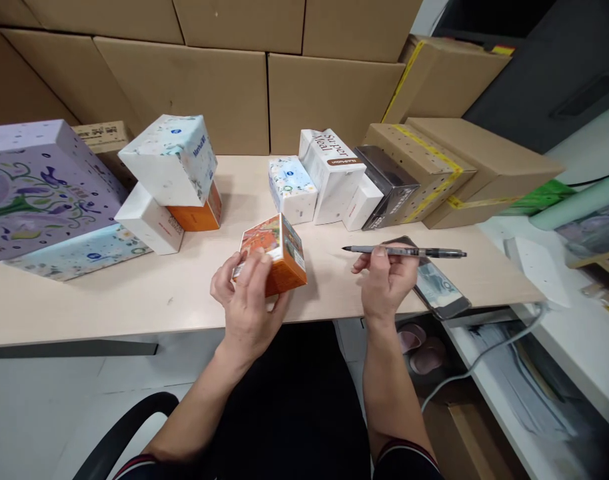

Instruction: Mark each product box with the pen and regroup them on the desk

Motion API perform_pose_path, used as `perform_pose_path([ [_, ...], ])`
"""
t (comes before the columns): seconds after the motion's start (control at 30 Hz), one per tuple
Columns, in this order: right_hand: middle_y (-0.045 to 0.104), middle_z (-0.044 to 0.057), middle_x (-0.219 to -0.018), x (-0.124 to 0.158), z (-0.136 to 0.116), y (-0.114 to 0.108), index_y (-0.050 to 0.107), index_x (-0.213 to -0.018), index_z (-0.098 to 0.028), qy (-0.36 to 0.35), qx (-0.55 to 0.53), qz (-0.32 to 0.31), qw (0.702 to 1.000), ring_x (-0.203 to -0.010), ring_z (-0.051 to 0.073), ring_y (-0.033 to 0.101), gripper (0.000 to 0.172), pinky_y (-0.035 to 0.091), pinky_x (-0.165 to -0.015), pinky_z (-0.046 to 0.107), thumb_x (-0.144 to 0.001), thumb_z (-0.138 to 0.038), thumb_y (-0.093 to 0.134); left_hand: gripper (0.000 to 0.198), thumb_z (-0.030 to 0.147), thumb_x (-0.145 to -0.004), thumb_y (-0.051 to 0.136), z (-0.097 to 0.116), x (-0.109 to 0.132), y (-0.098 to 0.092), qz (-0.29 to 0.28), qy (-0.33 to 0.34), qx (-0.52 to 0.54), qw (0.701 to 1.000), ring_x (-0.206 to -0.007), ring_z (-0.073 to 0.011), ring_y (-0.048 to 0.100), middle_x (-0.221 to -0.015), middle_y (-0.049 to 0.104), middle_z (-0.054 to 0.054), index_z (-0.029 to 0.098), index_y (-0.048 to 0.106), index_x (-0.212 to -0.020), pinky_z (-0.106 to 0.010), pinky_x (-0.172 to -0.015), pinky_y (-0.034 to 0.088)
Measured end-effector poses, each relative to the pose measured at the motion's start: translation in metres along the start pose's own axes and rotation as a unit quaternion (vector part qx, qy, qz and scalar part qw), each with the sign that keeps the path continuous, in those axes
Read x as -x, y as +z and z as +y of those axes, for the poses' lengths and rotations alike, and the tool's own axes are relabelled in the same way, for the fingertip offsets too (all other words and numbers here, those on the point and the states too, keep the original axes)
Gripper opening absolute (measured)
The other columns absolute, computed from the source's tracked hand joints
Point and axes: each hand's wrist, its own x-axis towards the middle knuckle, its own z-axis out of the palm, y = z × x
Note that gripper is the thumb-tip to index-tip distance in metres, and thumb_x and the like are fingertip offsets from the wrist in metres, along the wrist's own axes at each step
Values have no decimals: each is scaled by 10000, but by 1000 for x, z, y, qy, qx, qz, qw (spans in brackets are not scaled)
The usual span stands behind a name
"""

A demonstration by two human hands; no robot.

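Note:
My left hand (249, 297) grips a small orange printed box (289, 257) from its left side, tilted over the front part of the table. Its fingers lie across the top face and the thumb is under the near edge. Between the fingers of my right hand (387, 283) is a dark pen (409, 251), held level with its bare tip pointing left toward the orange box. The pen and the box are apart. Just right of that hand lies a phone (442, 287) with a banknote under its clear case, partly covered by the hand.
On the left stand a large purple box (49, 187), a floral box (84, 252) and stacked small boxes (169, 160). A row of boxes (332, 177) fills the back right, ending in brown cartons (484, 160). Stacked cartons (194, 93) wall the back. A cable (484, 357) hangs at right.

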Motion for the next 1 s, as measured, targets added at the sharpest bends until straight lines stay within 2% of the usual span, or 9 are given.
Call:
perform_pose_path([
  [0.07, 569, -85, -664, -1, -3, -2, 460, -905, -271, 3, -29, 8, 1000, -480, 108, 569, 191, 505, -464, 254, -924, -406, 594, 649, 220, -806, 853, 6, 1, 6, -30, 49, -34, 998, -1396, -406, 502, -1366, 691, -78, 355, 619, -1396, -649, -1202, 299],
  [0.13, 571, -86, -641, -2, -3, -3, 476, -906, -264, 8, -44, 9, 999, -467, 106, 560, 161, 490, -453, 247, -922, -383, 584, 649, 151, -857, 786, 11, 3, 10, -66, 87, -50, 993, -1418, -406, 480, -1387, 692, -58, 393, 602, -1429, -661, -1202, 278],
  [0.27, 592, -86, -622, 0, -3, -3, 493, -923, -253, 9, -74, 6, 997, -458, 108, 563, 134, 484, -454, 245, -917, -349, 587, 752, 58, -895, 682, 16, 3, 13, -110, 131, -36, 985, -1518, -385, 358, -1443, 645, -97, 343, 476, -1560, -602, -1196, 376],
  [0.33, 597, -87, -625, 1, -3, -2, 483, -930, -257, 9, -82, 11, 997, -460, 112, 570, 136, 484, -453, 247, -917, -349, 582, 779, 35, -895, 656, 15, 0, 13, -119, 150, -32, 981, -1542, -375, 320, -1436, 629, -124, 299, 431, -1593, -584, -1221, 378],
  [0.53, 627, -75, -628, 0, -4, -4, 489, -949, -263, 30, -95, 17, 995, -461, 124, 581, 128, 476, -441, 248, -907, -359, 563, 749, 144, -915, 699, 15, -7, 7, -188, 155, 16, 970, -1542, -402, 335, -1512, 499, -162, 287, 406, -1590, -611, -1245, 385],
  [0.63, 658, -61, -641, -1, -5, -4, 557, -1005, -244, 39, -111, 10, 993, -474, 119, 598, 120, 489, -454, 240, -927, -335, 550, 819, 258, -910, 752, 14, -6, 5, -152, 100, 67, 981, -1503, -390, 407, -1565, 417, -182, 293, 336, -1615, -589, -1211, 439],
  [0.77, 764, -17, -798, 12, -6, 3, 565, -1104, -252, 44, -127, -24, 991, -602, 145, 723, 161, 605, -596, 297, -994, -366, 534, 765, 399, -926, 753, 13, -3, 4, -84, -20, 55, 995, -1303, -347, 593, -1390, 581, -192, 204, 384, -1567, -523, -1050, 567],
  [0.9, 804, 45, -1062, 31, -5, 12, 575, -1127, -266, 42, -73, -108, 991, -944, 199, 800, 206, 648, -855, 382, -1013, -436, 594, 623, 378, -939, 749, 12, -3, 3, -82, -17, 54, 995, -1173, -291, 680, -1270, 684, -160, 174, 494, -1469, -449, -981, 607],
  [1.0, 795, 47, -1109, 37, -5, 14, 573, -1124, -273, 36, -17, -139, 990, -962, 192, 785, 245, 637, -868, 359, -968, -425, 685, 622, 268, -941, 738, 12, -8, 1, -69, 20, 90, 993, -1288, -297, 644, -1385, 661, -174, 186, 489, -1506, -477, -1069, 575],
])
